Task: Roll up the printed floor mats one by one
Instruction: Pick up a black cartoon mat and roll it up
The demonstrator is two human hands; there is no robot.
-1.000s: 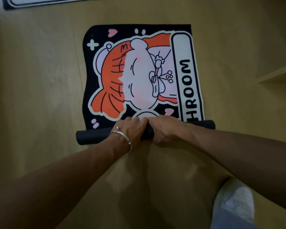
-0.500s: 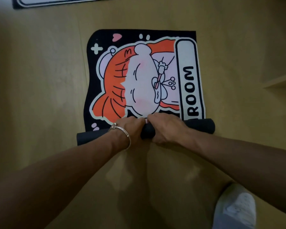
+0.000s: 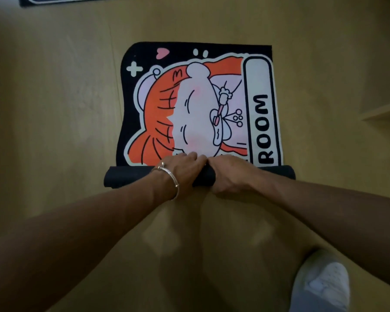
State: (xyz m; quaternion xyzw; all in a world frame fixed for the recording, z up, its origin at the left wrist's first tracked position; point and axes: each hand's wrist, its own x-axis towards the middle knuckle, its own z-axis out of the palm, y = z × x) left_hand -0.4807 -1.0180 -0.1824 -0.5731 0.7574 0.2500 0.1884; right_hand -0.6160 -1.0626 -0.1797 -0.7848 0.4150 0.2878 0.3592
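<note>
A black floor mat (image 3: 196,104) printed with an orange-haired cartoon figure and the letters "ROOM" lies flat on the wooden floor. Its near end is wound into a dark roll (image 3: 126,179) that runs left to right. My left hand (image 3: 181,168), with a silver bangle on the wrist, grips the middle of the roll. My right hand (image 3: 229,173) grips the roll right beside it, the two hands touching. Both sets of fingers curl over the top of the roll onto the print.
A second mat's black-and-white edge (image 3: 61,0) shows at the top left. A wooden ledge (image 3: 383,111) juts in at the right. A white shoe (image 3: 322,282) stands on the floor at the bottom right.
The roll has advanced over the print: "HROOM" was showing, now only "ROOM". Both hands stayed on the roll's middle and moved forward with it.
</note>
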